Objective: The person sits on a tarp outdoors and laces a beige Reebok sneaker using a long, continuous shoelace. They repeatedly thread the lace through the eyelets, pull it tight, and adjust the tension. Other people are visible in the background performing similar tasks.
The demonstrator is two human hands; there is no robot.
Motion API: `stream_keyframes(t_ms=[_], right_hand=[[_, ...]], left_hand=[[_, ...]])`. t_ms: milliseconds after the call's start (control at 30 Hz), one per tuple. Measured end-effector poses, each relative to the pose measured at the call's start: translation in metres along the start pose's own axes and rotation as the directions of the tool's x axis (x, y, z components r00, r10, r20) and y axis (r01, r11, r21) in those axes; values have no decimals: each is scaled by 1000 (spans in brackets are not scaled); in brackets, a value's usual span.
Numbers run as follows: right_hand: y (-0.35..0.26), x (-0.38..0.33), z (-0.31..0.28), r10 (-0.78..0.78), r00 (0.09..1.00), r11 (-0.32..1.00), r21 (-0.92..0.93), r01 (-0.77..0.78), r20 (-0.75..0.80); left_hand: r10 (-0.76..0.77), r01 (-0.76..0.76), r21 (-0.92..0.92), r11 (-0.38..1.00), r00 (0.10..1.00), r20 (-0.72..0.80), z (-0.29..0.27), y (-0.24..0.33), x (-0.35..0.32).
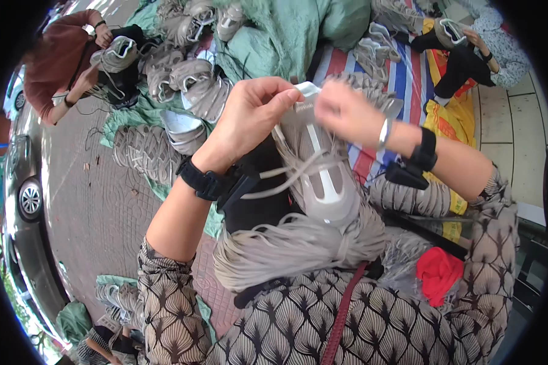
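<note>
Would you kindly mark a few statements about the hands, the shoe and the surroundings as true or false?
1. Both hands, left hand and right hand, are at the grey shoe. True.
2. The shoe is bright red. False: it is grey and white; a red cloth lies at the lap.
3. A bundle of grey laces lies on the lap. True.
4. Both wrists are bare. False: each wears a black band.
5. Nobody else is nearby. False: a person in a red-brown top handles a shoe.
</note>
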State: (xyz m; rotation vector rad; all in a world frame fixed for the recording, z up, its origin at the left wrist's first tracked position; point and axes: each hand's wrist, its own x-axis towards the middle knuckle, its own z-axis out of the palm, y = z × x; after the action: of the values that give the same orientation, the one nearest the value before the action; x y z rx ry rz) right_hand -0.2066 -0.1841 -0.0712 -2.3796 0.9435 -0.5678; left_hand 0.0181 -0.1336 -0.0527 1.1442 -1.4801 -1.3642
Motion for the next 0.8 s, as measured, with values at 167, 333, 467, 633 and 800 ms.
stream_keyframes(t_ms=[167,333,467,633,800], right_hand=[[-5,122,-72,297,955,580,799,-159,-26],[-30,135,-40,292,887,331,832,-444,357],[-22,144,-39,210,932,259,903,-343,294],[46,250,-97,-101,994,93,995,-40,49],[40,239,-129,330,934,215,953,-212,133]], left_hand=[[128,-115,104,988,983,-129,-49,32,57],[279,-260,158,953,954,-111,-75,38,83],[302,-278,134,951,929,-216,-71,40,79],[57,45,-322,946,952,301,-47,49,87],[25,-12,-438,899,999,25,-102,91,169]])
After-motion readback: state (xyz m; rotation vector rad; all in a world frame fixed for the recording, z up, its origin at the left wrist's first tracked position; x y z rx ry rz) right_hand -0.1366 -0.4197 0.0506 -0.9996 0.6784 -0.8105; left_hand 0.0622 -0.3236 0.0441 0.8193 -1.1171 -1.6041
